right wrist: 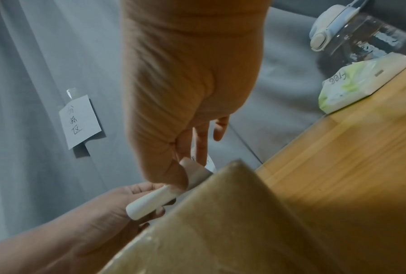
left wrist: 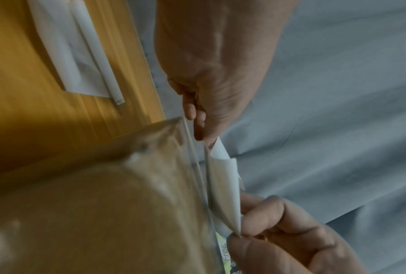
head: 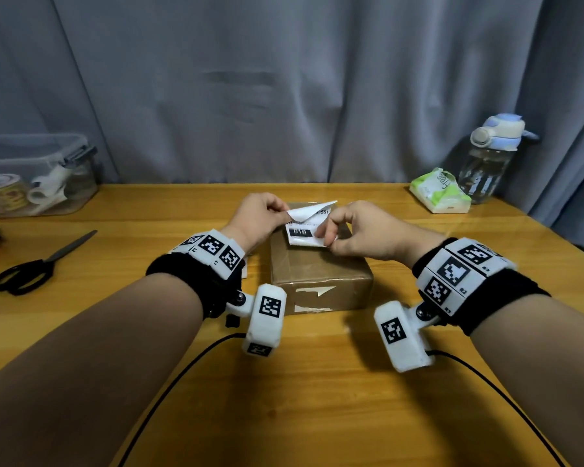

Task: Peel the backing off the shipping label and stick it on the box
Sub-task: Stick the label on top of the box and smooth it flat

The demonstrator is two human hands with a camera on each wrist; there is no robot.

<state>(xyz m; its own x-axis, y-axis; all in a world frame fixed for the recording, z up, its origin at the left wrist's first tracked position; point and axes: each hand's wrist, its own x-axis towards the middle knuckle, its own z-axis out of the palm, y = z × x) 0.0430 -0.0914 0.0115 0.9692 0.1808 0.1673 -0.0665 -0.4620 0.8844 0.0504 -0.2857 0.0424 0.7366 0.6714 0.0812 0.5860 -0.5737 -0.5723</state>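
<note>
Both wrists hover over the cardboard box (head: 319,264) — left hand (head: 255,215) pinches the curled backing (head: 302,213), right hand (head: 361,232) pinches the shipping label (head: 302,238); peeling half done, sticking remains.

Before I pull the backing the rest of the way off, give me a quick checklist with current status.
1. Left hand pinches the curled white layer: ok.
2. Right hand pinches the shipping label at its near corner: ok.
3. Layers separating: ok, partly peeled.
4. Label over the box: ok.
5. Box top free of clutter: ok where visible.
6. Which layer is adhesive: cannot tell.
</note>
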